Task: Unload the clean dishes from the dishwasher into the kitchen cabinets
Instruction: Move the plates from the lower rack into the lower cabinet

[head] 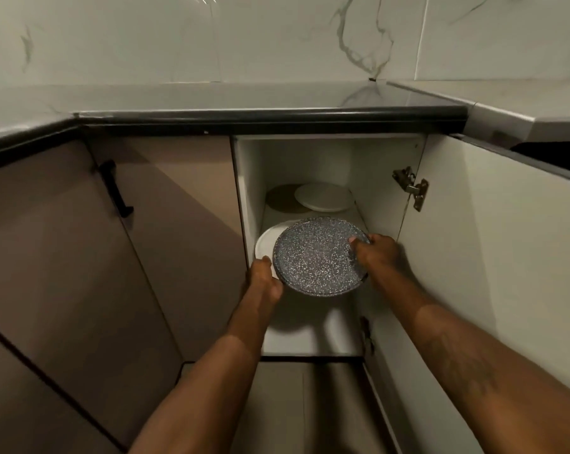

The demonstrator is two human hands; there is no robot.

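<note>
Both hands pinch the round dark-grey speckled plate (319, 257) by opposite rims, left hand (264, 276) near-left, right hand (377, 252) far-right, holding it flat just above the white plate (266, 245) on the open cabinet's shelf (339, 326).

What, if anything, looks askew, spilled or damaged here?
Nothing spilled or broken. The speckled plate is off-centre over the white plate in the open cabinet, but the left hand and right hand hold it, so it seems mid-placement.
</note>
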